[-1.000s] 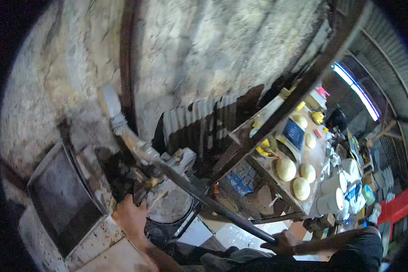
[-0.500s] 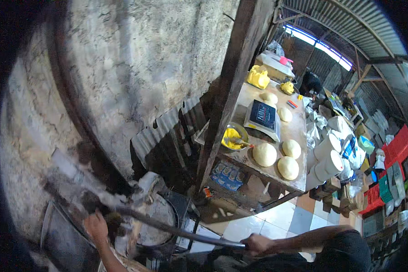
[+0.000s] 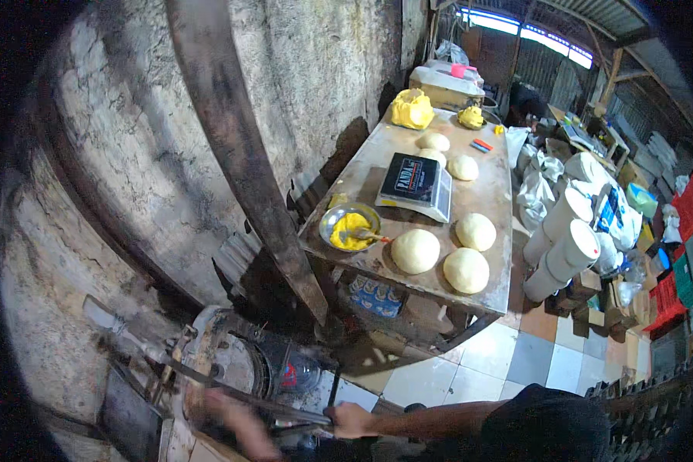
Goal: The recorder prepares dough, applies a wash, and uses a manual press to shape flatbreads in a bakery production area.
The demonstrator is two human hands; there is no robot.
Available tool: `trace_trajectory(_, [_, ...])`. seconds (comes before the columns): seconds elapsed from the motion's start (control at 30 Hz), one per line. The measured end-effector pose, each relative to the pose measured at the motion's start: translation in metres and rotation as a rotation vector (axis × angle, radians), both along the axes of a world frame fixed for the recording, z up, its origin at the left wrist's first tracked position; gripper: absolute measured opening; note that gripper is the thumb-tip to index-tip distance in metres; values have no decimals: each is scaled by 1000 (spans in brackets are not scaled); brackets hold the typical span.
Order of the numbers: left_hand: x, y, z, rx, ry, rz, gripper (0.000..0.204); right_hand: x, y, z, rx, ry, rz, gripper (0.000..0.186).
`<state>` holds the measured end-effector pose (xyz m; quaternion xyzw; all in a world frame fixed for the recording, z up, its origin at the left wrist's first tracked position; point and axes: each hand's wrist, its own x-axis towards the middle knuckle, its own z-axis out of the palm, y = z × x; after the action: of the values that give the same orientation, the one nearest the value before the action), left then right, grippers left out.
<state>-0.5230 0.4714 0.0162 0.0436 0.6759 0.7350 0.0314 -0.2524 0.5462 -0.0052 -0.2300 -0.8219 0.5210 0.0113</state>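
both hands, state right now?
Left hand: motion-blurred, open or closed cannot be told.
Right hand: closed, holding the end of the long bar.

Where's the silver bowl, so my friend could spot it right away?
Find the long table right of the slanting post. At its near left corner sits a round metal bowl. Unlike the pale dough balls beside it, the bowl is shiny and holds yellow stuff, with a red-tipped handle poking out.
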Motion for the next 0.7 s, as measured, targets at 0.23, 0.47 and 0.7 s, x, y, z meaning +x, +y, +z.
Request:
trace_trajectory(0.23, [162, 19, 25, 261, -604, -255, 29, -28, 20, -33, 43, 239, 338, 29])
trace_trajectory(0.47, [149, -7, 92, -52, -402, -307, 41, -10, 13, 24, 207, 167, 474, 36])
trace_trajectory(0.7, [166, 13, -5, -151, -298, -48, 33, -15, -1, -28, 174, -140, 272, 28])
